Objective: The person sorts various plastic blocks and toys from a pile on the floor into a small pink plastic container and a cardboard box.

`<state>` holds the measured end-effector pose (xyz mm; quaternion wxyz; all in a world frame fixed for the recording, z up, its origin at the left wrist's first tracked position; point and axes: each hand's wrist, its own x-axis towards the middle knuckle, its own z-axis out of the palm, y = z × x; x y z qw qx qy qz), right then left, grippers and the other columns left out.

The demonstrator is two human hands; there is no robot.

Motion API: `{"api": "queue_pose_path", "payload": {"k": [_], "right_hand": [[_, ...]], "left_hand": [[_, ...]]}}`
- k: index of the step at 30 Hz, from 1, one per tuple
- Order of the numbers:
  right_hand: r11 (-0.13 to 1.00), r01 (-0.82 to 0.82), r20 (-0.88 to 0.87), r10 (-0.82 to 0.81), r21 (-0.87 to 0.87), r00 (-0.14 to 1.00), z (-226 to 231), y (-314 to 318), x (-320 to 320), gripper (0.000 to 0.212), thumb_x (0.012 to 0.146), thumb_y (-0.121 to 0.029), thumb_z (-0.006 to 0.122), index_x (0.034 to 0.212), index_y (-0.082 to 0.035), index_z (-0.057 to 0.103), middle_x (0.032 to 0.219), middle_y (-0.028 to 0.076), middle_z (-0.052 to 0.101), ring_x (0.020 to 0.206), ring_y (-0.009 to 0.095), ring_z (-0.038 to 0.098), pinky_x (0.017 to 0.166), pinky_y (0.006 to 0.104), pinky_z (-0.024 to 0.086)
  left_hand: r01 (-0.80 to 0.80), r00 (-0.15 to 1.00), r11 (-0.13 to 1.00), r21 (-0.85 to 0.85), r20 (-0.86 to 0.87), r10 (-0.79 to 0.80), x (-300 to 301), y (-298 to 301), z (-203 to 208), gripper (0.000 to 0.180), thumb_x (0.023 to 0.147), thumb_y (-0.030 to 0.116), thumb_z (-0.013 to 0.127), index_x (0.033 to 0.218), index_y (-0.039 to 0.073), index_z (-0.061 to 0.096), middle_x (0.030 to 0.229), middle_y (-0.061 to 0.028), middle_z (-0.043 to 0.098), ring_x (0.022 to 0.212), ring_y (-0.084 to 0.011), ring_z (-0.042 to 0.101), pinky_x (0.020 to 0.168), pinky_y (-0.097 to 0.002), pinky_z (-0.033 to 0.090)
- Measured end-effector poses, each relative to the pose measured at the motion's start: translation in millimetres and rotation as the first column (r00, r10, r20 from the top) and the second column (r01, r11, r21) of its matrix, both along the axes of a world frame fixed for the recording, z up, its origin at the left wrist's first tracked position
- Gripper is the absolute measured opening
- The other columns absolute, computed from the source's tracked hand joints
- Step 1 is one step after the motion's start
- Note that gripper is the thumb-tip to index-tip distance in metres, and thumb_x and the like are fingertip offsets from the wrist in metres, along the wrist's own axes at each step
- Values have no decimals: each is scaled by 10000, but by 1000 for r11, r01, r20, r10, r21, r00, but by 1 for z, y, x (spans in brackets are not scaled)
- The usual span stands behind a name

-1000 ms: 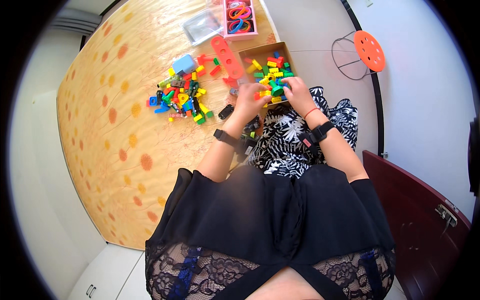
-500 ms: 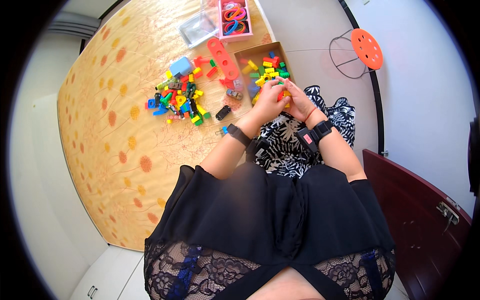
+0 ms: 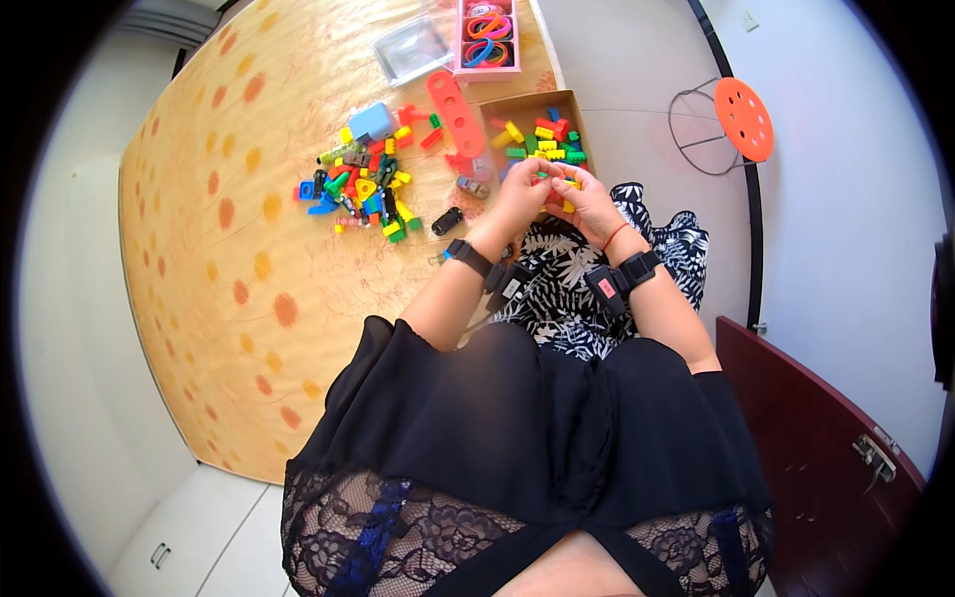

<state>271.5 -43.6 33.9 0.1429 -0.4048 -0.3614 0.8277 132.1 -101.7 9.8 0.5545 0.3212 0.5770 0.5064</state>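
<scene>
Over the near end of an open cardboard box [image 3: 580, 107], my left hand [image 3: 525, 195] and my right hand [image 3: 591, 207] meet with bent fingertips. Between them they hold a few small toy building blocks [image 3: 570, 185], of which yellow, red and green bits show. My fingers hide how the pieces fit together. More loose blocks [image 3: 548, 145] in yellow, red, green and blue lie inside the box. Just left of my left hand, a small grey toy car [image 3: 473, 186] and a black toy car [image 3: 448, 221] rest on the patterned tablecloth [image 3: 199, 298].
A heap of mixed blocks and toys [image 3: 366, 184] covers the table to the left. Beyond it are a red strip with holes [image 3: 456, 114], a clear plastic lid [image 3: 410, 52] and a pink box of coloured bands [image 3: 487, 73]. An orange stool [image 3: 744, 119] stands at right.
The whole view has shifted slightly. My hands stay together at the box, with the fingertips turned a little, and more of the blocks between them shows.
</scene>
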Motion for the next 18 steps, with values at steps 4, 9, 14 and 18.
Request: {"api": "queue_pose_path", "payload": {"k": [4, 9, 14, 18], "right_hand": [[997, -21, 74, 16, 69, 997, 10, 0, -1, 401, 902, -230, 630, 1256, -93, 499, 1143, 29, 557, 1028, 146, 569, 850, 310, 520], [995, 8, 66, -15, 96, 998, 0, 0, 2, 444, 866, -269, 673, 1246, -91, 528, 1201, 43, 513, 1093, 164, 528, 827, 311, 520], [995, 28, 85, -36, 96, 996, 6, 3, 2, 416, 859, -186, 656, 1243, -82, 531, 1143, 39, 551, 1016, 152, 569, 803, 278, 521], [993, 67, 136, -80, 100, 987, 5, 3, 5, 379, 884, -101, 623, 1229, -44, 477, 1061, 67, 590, 899, 137, 620, 788, 261, 539]], "left_hand": [[-16, 949, 997, -79, 314, 40, 5, -8, 16, 224, 942, 165, 478, 1109, 30, 543, 1044, -77, 578, 966, -157, 576, 807, -303, 503], [80, 973, 996, -30, 218, -71, 6, -7, 28, 326, 953, 242, 465, 1183, 20, 529, 1108, -80, 544, 1028, -165, 530, 856, -330, 468], [240, 941, 957, 162, -283, -188, -5, 1, 4, 380, 932, 253, 515, 1233, 22, 531, 1087, -62, 566, 984, -146, 537, 843, -291, 459], [61, 983, 995, 77, 171, -73, -9, 2, -2, 406, 883, 188, 570, 1224, -31, 540, 1061, -73, 608, 959, -133, 580, 827, -267, 478]]}}
